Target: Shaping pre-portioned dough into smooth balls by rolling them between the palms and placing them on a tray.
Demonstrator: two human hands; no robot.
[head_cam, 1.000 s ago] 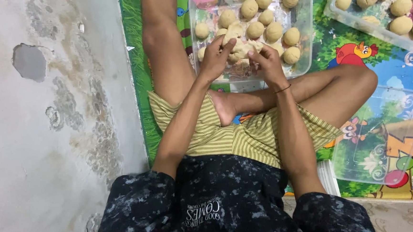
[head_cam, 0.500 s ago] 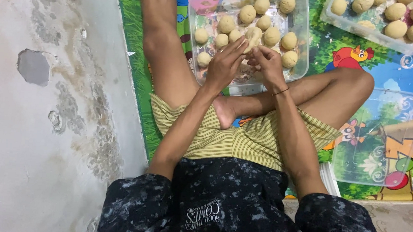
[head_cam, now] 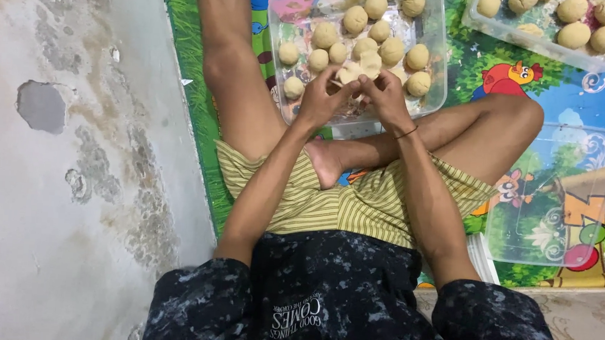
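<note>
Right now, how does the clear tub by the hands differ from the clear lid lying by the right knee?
The tub holds many pale dough balls; the lid holds nothing. The tub lies just past the hands, left hand and right hand, which pinch a dough piece over it; the lid lies untouched beside the bent knee. The tub has raised walls; the lid looks flat. Both are clear plastic on the cartoon mat.

Your left hand (head_cam: pixel 323 100) and right hand (head_cam: pixel 385 98) meet just above your bare foot (head_cam: pixel 325 163), fingertips touching, both pinched on a lump of dough (head_cam: pixel 360 68). Both forearms run up from your dark sleeves and converge over the foot, elbows bent. A thin dark band circles your right wrist. Your legs are folded, the foot tucked between your forearms.
</note>
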